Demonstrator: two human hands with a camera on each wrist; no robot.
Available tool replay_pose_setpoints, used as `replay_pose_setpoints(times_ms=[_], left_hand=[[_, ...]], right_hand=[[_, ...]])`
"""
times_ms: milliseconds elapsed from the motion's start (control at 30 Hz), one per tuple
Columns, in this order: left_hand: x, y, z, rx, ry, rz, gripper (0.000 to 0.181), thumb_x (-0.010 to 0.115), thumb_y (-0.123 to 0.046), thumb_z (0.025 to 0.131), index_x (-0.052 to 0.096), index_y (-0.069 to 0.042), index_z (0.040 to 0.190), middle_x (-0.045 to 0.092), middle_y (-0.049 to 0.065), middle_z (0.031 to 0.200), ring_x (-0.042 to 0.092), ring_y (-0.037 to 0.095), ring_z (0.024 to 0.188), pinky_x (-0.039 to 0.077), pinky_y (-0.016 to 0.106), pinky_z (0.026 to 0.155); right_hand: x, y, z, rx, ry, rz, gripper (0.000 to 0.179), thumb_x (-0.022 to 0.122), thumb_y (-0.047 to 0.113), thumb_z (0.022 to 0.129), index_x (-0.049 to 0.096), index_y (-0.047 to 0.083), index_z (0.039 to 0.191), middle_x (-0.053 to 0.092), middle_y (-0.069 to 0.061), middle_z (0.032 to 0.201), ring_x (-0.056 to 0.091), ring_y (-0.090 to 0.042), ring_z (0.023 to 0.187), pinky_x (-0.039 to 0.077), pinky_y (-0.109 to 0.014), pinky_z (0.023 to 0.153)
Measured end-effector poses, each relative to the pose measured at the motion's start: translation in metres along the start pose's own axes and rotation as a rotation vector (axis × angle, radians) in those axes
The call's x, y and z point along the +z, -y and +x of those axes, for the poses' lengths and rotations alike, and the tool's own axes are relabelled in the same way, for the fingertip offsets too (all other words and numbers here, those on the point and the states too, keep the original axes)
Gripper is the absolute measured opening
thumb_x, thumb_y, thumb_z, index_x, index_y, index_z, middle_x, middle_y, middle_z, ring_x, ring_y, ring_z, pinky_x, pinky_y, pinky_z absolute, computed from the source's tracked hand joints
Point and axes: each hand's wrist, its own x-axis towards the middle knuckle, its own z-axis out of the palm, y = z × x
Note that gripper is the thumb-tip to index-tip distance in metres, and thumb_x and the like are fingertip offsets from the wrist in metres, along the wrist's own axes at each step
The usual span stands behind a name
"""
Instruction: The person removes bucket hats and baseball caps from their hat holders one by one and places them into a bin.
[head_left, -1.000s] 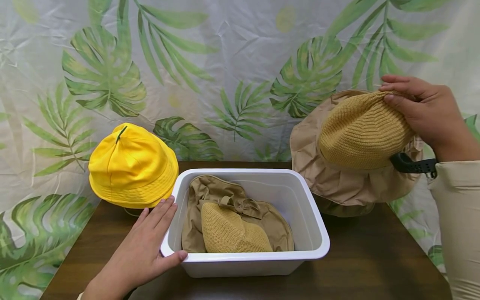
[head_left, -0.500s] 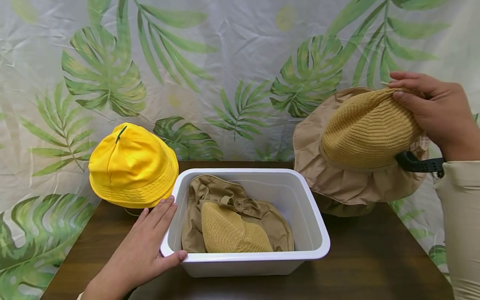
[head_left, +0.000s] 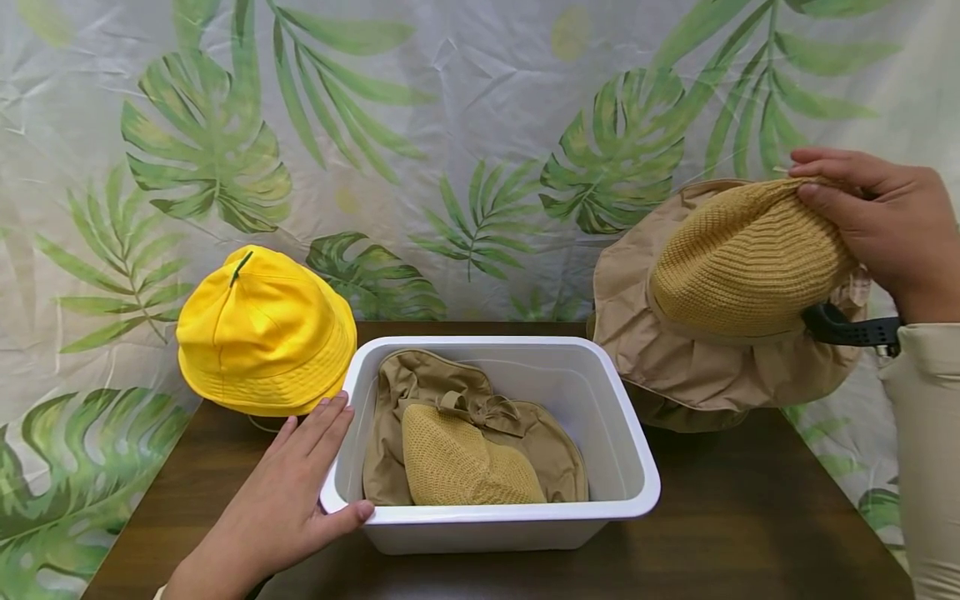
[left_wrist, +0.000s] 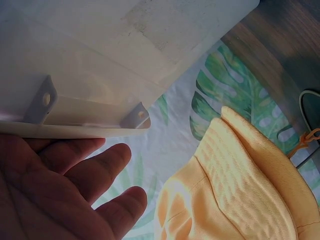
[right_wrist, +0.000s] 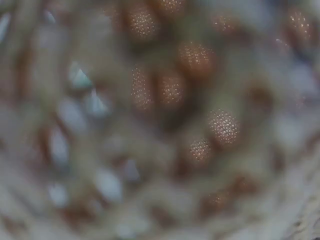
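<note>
My right hand point(head_left: 888, 221) pinches the top of a sun hat point(head_left: 750, 258) with a mustard knitted crown and a wide tan cloth brim. Its wrist view is blurred, with knitted fabric right against the lens. A white plastic bin point(head_left: 491, 515) stands at the centre front, and in it lies another sun hat point(head_left: 472, 462) with a knitted crown, brown brim and bow. At the bin's left corner rests my left hand point(head_left: 281, 492), fingers straight along the side and thumb on the front rim. Just beyond it is a yellow bucket hat point(head_left: 262, 333), also seen in the left wrist view.
Below the held hat's brim shows a darker olive-brown fabric edge point(head_left: 682, 414). All of this stands on a dark wooden table point(head_left: 750, 508). A leaf-printed cloth point(head_left: 480, 125) hangs right behind. A thin cord loop point(left_wrist: 305, 100) lies by the yellow hat.
My right hand has moved a little to the right, drawing the sun hat along with it. The left hand, the bin and the yellow hat have stayed put.
</note>
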Motion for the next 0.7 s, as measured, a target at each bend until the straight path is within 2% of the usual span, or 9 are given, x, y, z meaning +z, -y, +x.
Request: replay_pose_setpoints(times_ms=[300, 533, 600, 700], left_hand=[[0.000, 0.000, 0.000, 0.012, -0.012, -0.004, 0.094, 0.073, -0.057, 0.080, 0.043, 0.002, 0.147, 0.033, 0.013, 0.158, 0.033, 0.035, 0.141, 0.028, 0.059, 0.109], [0.000, 0.001, 0.000, 0.016, -0.012, -0.004, 0.094, 0.069, -0.060, 0.082, 0.043, 0.002, 0.147, 0.033, 0.013, 0.158, 0.033, 0.034, 0.142, 0.029, 0.059, 0.109], [0.000, 0.002, 0.000, 0.016, -0.011, -0.003, 0.094, 0.069, -0.061, 0.082, 0.042, 0.002, 0.147, 0.033, 0.013, 0.158, 0.032, 0.034, 0.142, 0.028, 0.058, 0.109], [0.000, 0.002, 0.000, 0.015, -0.009, -0.003, 0.094, 0.069, -0.061, 0.082, 0.042, 0.002, 0.147, 0.033, 0.013, 0.158, 0.032, 0.034, 0.142, 0.028, 0.058, 0.110]], right_hand=[[-0.004, -0.006, 0.001, 0.006, -0.028, 0.000, 0.032, 0.063, 0.012, 0.097, 0.068, 0.001, 0.126, 0.058, 0.008, 0.139, 0.043, -0.008, 0.135, 0.041, -0.005, 0.088], [-0.009, -0.016, 0.002, 0.074, -0.042, -0.034, 0.037, 0.060, 0.019, 0.098, 0.064, 0.006, 0.132, 0.052, 0.010, 0.144, 0.043, -0.006, 0.135, 0.040, -0.004, 0.087], [-0.011, -0.019, 0.003, 0.077, -0.054, -0.004, 0.035, 0.060, 0.018, 0.098, 0.065, 0.006, 0.131, 0.053, 0.009, 0.143, 0.046, -0.006, 0.131, 0.041, -0.004, 0.086], [-0.014, -0.024, 0.005, 0.034, -0.084, 0.143, 0.030, 0.062, 0.009, 0.096, 0.069, 0.001, 0.125, 0.060, 0.006, 0.135, 0.053, -0.008, 0.122, 0.043, -0.006, 0.083]])
